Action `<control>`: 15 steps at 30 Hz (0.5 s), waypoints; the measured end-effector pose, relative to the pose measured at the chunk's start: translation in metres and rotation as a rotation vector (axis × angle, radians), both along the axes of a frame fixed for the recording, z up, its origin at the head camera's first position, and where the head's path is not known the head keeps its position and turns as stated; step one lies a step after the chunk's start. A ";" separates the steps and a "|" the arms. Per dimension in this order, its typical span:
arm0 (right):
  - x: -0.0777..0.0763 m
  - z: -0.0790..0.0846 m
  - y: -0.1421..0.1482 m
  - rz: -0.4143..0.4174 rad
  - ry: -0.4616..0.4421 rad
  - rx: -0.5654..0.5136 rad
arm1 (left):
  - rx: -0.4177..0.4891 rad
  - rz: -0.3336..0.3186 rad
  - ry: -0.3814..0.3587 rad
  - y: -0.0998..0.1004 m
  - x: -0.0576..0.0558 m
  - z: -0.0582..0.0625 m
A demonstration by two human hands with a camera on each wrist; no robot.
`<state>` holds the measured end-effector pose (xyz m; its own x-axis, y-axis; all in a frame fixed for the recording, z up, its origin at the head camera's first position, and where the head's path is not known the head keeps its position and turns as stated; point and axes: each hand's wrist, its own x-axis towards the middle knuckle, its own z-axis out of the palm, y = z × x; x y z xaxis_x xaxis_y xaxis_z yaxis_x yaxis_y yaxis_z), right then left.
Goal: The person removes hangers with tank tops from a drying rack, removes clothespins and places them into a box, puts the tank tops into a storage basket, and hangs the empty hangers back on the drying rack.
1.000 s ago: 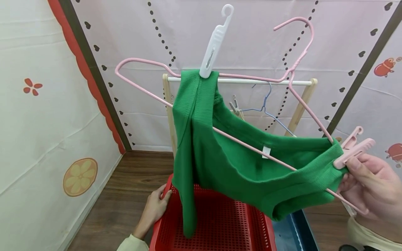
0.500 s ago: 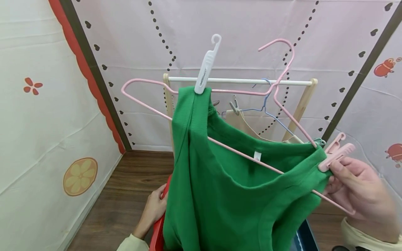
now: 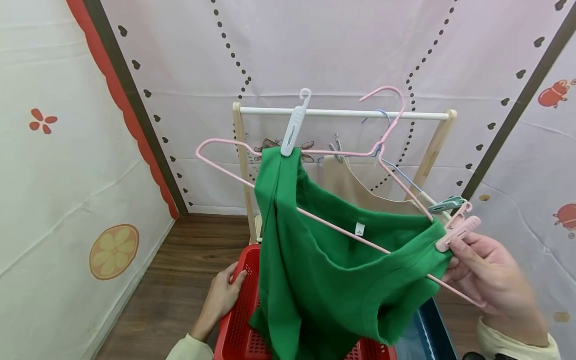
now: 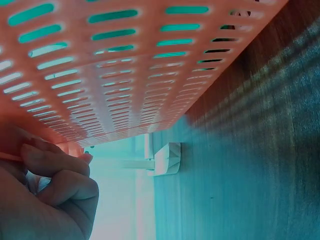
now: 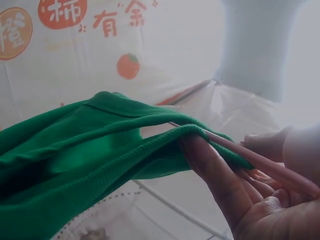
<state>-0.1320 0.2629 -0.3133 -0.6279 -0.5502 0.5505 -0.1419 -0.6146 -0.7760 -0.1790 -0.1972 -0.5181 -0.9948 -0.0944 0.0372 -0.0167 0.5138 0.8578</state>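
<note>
A green tank top (image 3: 324, 270) hangs from a pink hanger (image 3: 456, 291) that tilts down to the right. A white clothespin (image 3: 294, 131) clips its left strap; a pink clothespin (image 3: 456, 234) clips the right one. My right hand (image 3: 492, 280) pinches that right strap at the hanger's end, thumb against the pink clothespin. In the right wrist view, fingers (image 5: 207, 160) lie under the green strap beside the pink bar. Low at left, my left hand (image 3: 222, 297) grips the rim of a red perforated basket (image 3: 240, 320). The top's lower part hangs over the basket.
Behind stands a wooden rack with a white bar (image 3: 342, 114). A beige garment (image 3: 355, 187) hangs there on a blue hanger, held by a grey clip (image 3: 336, 151) and a green clip (image 3: 447, 204). A dark blue bin (image 3: 434, 330) sits right of the basket.
My right hand has moved left and away, bringing the hanger and green top down toward the rack, the hook now overlapping the bar in view. The left hand stays on the basket rim.
</note>
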 end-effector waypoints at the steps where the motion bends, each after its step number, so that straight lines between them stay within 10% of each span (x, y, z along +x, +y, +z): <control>1: -0.001 -0.002 0.000 0.002 -0.009 0.009 | 0.004 -0.002 -0.003 0.000 0.000 0.000; 15: -0.011 -0.037 -0.010 -0.062 -0.032 0.086 | 0.030 -0.012 -0.003 -0.001 0.000 -0.001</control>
<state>-0.1431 0.2528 -0.3498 -0.6787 -0.5540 0.4821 -0.1518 -0.5364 -0.8302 -0.1790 -0.1983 -0.5192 -0.9960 -0.0835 0.0318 -0.0130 0.4879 0.8728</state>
